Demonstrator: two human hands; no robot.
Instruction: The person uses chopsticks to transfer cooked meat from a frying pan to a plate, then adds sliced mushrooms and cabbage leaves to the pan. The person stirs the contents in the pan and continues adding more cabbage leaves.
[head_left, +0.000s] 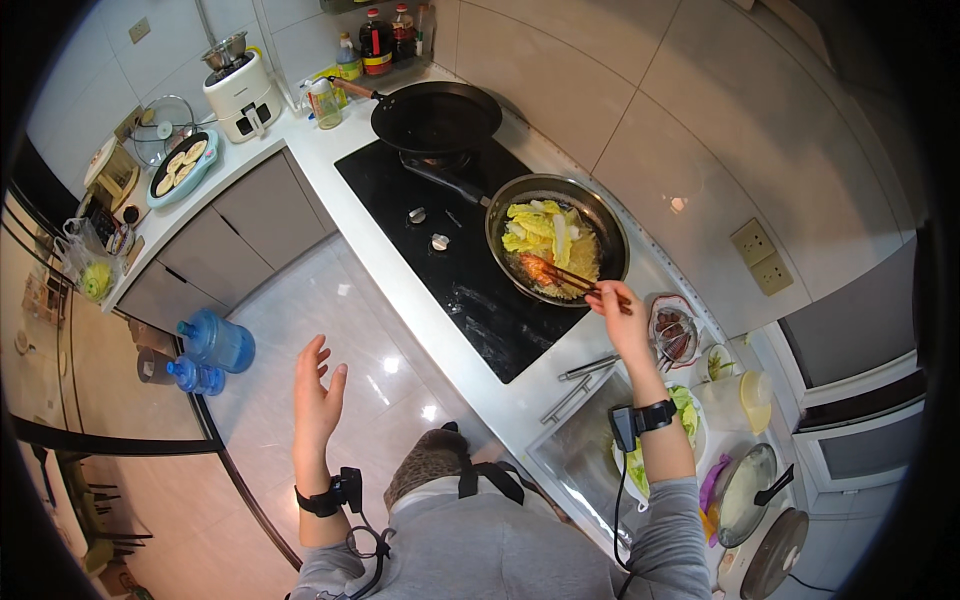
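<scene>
In my right hand (621, 316) is a pair of dark chopsticks (574, 280), their tips among orange-red food (537, 268) at the near side of a frying pan (616, 232). Noodle-like yellowish food (583, 251) in bubbling liquid fills much of the pan, and pale green cabbage leaves (534, 225) lie on top. The pan rests on a black glass cooktop (420, 247), its black handle (446, 182) reaching toward the back left. My left hand (319, 386) hangs over the floor, away from the counter, fingers spread and holding nothing.
A wide black pan (436, 120) occupies the far burner. Right of the cooktop are a sink (581, 450), a bowl of dark red food (673, 334) with a whisk, and a cabbage basin (686, 420). Blue water jugs (225, 343) stand on the floor. An air fryer (244, 97) sits in the far corner.
</scene>
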